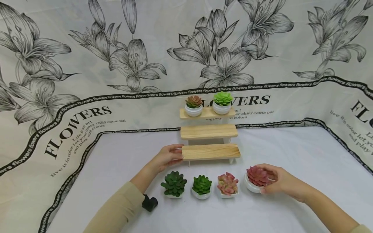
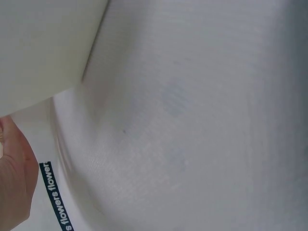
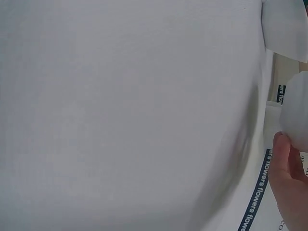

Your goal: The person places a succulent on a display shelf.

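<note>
My left hand [image 1: 168,157] holds the left end of the lowest board of a three-tier wooden display stand [image 1: 211,152], its fingertips partly hidden at the board's end. To the right, my right hand [image 1: 279,183] grips a dark pink succulent in a round white pot [image 1: 257,178], thumb at the front and fingers behind. The right wrist view shows my fingertips against the white pot [image 3: 296,110]. Left of it stand a pink-green succulent [image 1: 228,184], a bright green succulent [image 1: 201,186] and a dark green succulent [image 1: 174,183], all in white pots.
On the top tier sit a reddish-brown succulent [image 1: 193,105] and a light green succulent [image 1: 222,103]. A small black object [image 1: 150,203] lies beside my left sleeve. White cloth [image 1: 116,155] covers the table, and a flower-printed cloth [image 1: 140,64] hangs behind.
</note>
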### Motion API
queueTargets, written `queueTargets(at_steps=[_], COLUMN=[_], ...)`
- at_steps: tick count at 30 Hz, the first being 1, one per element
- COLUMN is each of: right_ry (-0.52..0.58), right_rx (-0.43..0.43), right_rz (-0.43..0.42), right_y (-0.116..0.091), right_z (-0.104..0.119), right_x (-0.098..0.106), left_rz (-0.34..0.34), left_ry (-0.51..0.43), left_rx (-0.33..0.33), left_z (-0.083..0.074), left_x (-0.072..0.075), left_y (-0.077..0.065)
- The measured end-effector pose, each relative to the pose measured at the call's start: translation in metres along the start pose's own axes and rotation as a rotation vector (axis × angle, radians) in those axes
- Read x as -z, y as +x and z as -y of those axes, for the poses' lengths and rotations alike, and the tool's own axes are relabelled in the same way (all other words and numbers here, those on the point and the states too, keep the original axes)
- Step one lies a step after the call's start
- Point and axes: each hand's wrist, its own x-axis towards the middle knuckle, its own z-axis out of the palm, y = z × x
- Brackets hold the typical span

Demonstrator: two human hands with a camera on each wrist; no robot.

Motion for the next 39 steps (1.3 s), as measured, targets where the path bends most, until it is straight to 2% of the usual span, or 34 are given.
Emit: queueTargets(at_steps=[5, 13, 20, 27, 32, 39], right_ry=[-0.003, -0.081, -0.119, -0.099, -0.126, -0.119], right_rx=[0.014, -0.04, -0.025, 0.005, 0.017, 0.014], right_rz=[-0.056, -0.139, -0.146, -0.154, -0.162, -0.146], right_y=[0.003, 0.018, 0.038, 0.06, 0.078, 0.102], right_z=[0.01, 0.036, 0.061, 0.084, 0.101, 0.114], right_x=[0.005, 0.009, 0.008, 0.005, 0.001, -0.009], left_rz=[0.0, 0.01, 0.024, 0.069, 0.036, 0.006], left_ry=[-0.002, -0.01, -0.008, -0.008, -0.012, -0.017], left_rx=[0.01, -0.006, 0.002, -0.041, 0.0, 0.01], left_z=[-0.001, -0.002, -0.001, -0.002, -0.002, -0.003], left_x=[0.0, 0.0, 0.001, 0.004, 0.001, -0.001], left_y=[0.0, -0.001, 0.001, -0.003, -0.001, 0.0])
